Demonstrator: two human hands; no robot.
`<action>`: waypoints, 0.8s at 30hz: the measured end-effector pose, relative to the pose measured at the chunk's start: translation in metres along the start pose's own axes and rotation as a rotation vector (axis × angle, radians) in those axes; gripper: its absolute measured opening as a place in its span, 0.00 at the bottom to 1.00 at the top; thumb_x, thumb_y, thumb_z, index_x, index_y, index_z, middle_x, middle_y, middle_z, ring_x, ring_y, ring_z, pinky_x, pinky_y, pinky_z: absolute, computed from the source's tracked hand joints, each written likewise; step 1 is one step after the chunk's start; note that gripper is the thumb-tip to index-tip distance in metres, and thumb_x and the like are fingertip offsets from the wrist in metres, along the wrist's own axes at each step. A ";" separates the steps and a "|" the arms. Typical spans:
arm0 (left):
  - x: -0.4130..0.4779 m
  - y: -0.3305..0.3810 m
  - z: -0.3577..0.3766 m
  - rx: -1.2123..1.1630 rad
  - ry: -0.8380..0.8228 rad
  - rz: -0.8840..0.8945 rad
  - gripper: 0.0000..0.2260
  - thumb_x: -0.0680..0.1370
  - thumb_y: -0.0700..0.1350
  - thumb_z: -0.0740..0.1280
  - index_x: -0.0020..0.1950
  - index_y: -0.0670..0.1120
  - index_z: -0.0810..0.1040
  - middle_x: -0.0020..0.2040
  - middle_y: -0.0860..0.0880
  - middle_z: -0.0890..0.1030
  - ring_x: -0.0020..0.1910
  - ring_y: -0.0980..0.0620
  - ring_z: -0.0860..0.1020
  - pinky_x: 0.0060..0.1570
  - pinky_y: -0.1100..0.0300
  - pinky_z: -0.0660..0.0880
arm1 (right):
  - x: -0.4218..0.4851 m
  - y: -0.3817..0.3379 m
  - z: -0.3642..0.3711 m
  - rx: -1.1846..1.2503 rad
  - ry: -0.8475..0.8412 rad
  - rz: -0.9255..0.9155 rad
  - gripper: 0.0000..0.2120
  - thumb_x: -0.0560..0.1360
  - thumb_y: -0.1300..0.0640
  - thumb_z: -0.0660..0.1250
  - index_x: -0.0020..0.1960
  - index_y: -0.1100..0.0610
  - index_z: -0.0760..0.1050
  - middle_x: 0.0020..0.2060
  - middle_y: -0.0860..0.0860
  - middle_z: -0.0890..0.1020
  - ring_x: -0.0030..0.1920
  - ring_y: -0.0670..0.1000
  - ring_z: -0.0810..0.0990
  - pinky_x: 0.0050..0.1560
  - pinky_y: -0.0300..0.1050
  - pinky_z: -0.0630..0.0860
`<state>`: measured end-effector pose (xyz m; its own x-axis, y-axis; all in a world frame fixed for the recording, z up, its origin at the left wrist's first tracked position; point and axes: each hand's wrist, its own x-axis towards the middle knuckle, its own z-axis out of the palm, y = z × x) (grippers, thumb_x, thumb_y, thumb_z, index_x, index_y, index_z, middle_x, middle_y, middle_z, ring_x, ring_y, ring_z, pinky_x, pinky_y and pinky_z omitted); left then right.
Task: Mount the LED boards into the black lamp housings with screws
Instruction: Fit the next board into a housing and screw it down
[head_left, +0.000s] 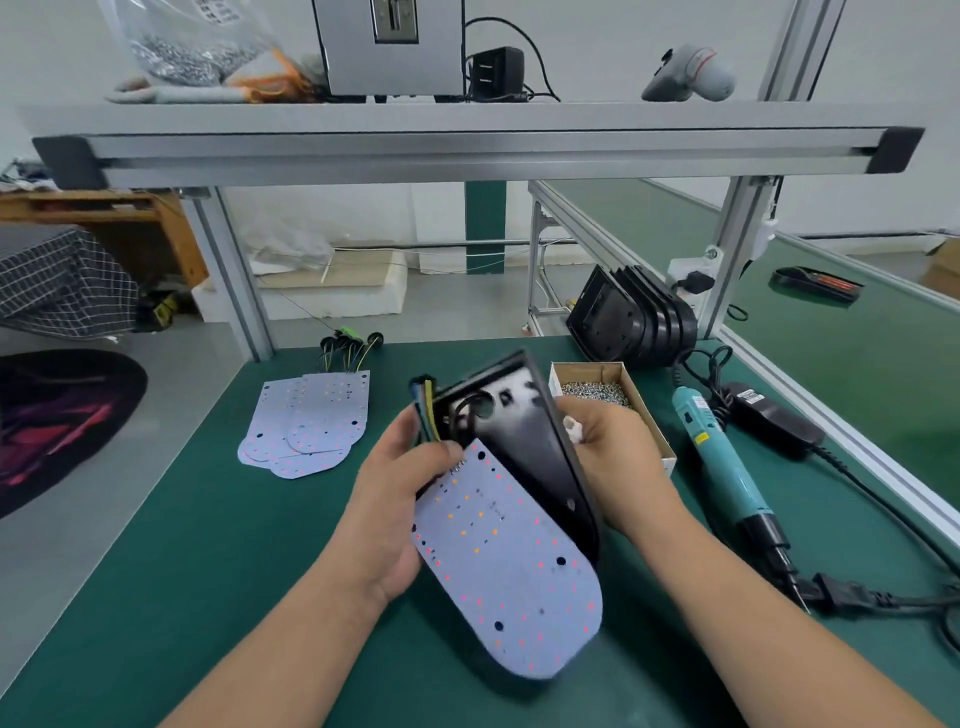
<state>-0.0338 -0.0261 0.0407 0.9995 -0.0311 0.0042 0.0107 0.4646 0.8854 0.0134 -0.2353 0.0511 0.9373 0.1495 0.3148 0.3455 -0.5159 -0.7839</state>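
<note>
A: Item 1, in hand?
B: Black housing (524, 436), 1 pc, held above the table (208, 519), tilted, open side up. R hand (618, 462) grips its right edge, fingers curled round. L hand (395, 499) holds the top end of the LED board (509, 561) plus the wire bundle (428, 415) at the housing's upper left.
A: Board seated?
B: No. It lies skewed over the housing's lower half, rounded end hanging past the rim toward the person. No screws visible in it. Judged: fitting step.
A: Stock?
B: LED boards w/ leads, small pile (306, 426), table left, several pcs. Housings, nested stack (634, 322), back right. Screws, open carton (597, 395), just beside R hand. Elec. screwdriver (722, 462), lying right of the carton, nobody holding it.
A: Remaining?
B: Seat this board, drive screws, then do the pile. Back stack: can't tell if any are loaded. Est. early in the job.
</note>
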 end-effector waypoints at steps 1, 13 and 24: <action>0.001 0.002 -0.003 -0.019 0.035 0.018 0.16 0.72 0.38 0.71 0.58 0.47 0.80 0.46 0.45 0.81 0.39 0.48 0.81 0.39 0.56 0.80 | 0.002 0.001 -0.006 -0.030 0.027 0.019 0.06 0.73 0.43 0.69 0.44 0.40 0.84 0.34 0.43 0.85 0.36 0.45 0.81 0.40 0.48 0.79; -0.001 0.011 -0.003 0.181 0.049 0.089 0.24 0.67 0.48 0.73 0.63 0.56 0.82 0.47 0.45 0.74 0.47 0.45 0.73 0.53 0.45 0.70 | 0.009 -0.004 -0.002 0.915 0.321 0.407 0.15 0.77 0.70 0.60 0.56 0.63 0.84 0.26 0.50 0.70 0.24 0.45 0.73 0.25 0.36 0.72; -0.006 -0.005 0.004 0.125 -0.082 0.170 0.34 0.74 0.39 0.74 0.74 0.67 0.73 0.58 0.42 0.84 0.54 0.43 0.81 0.60 0.47 0.78 | 0.006 -0.006 0.007 1.084 0.422 0.403 0.14 0.80 0.70 0.63 0.63 0.67 0.81 0.48 0.62 0.86 0.44 0.59 0.83 0.46 0.49 0.79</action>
<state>-0.0403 -0.0314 0.0379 0.9809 -0.0356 0.1913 -0.1665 0.3560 0.9196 0.0172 -0.2253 0.0537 0.9671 -0.2465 -0.0623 0.0823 0.5355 -0.8405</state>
